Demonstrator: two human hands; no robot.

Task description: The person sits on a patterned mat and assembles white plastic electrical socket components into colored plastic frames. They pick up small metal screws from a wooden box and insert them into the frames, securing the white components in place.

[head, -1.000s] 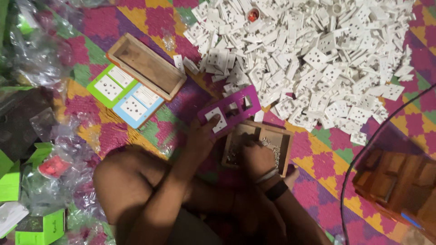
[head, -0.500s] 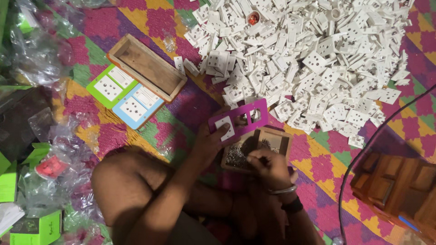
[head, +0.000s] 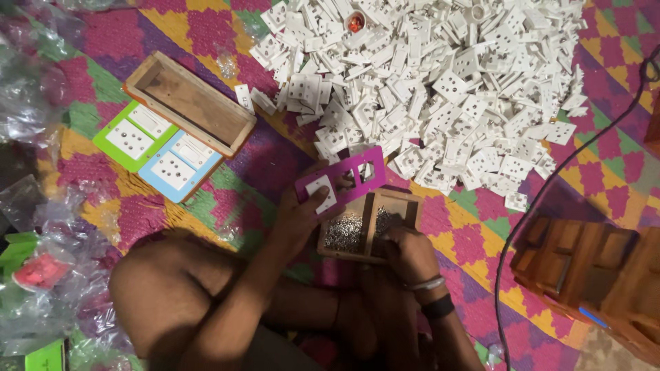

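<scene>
Your left hand [head: 299, 213] is closed on the pink frame [head: 342, 182], thumb pressing the white socket piece [head: 322, 194] seated at its left end; keep that grip level so the piece stays flush. The frame is flat, magenta, with open cut-outs to the right, held just above the small wooden tray [head: 368, 225] of tiny metal parts. Your right hand [head: 407, 253] is curled at the tray's right compartment; whether it pinches anything cannot be told.
</scene>
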